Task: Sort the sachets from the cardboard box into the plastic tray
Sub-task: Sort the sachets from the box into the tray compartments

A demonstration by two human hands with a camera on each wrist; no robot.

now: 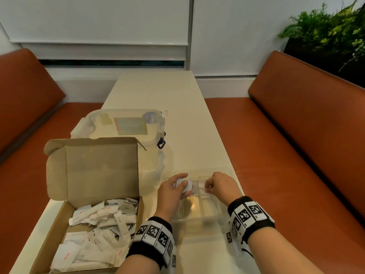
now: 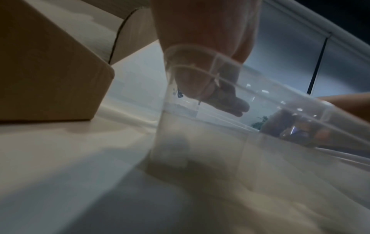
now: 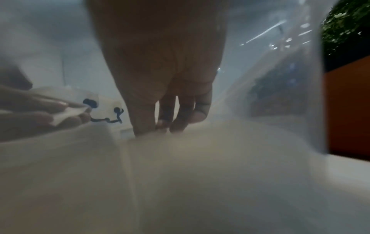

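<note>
Wristbands [image 1: 153, 235] first, nearest my view: black bands with black-and-white square markers on both wrists. Down at the lower left I see the cardboard box [image 1: 59, 220], lid flap standing up, with a heap of white sachets [image 1: 98, 224] inside, some printed in red. Just beside it to the right sits the clear plastic tray [image 1: 199, 221] on the cream table [image 1: 177, 115], with dividers splitting it into compartments.

Both hands are over the tray's far end. My left hand [image 1: 173, 191] has its fingers curled round a small bunch of white sachets [image 1: 184, 184], holding them above a left compartment; the right wrist view shows those fingers pinching a white packet [image 3: 68, 113]. My right hand [image 1: 221, 186] has fingers bent downward, tips pressed together at a small white sachet [image 1: 204, 189] low in the next compartment over. Whether it truly grips that one or only touches it, I cannot tell; the close view is too blurred.

Farther back, a clear lidded container [image 1: 126, 125] with a blue clip. Orange benches [image 1: 296, 135] flank the table, and a green plant [image 1: 331, 30] stands at the far right.
</note>
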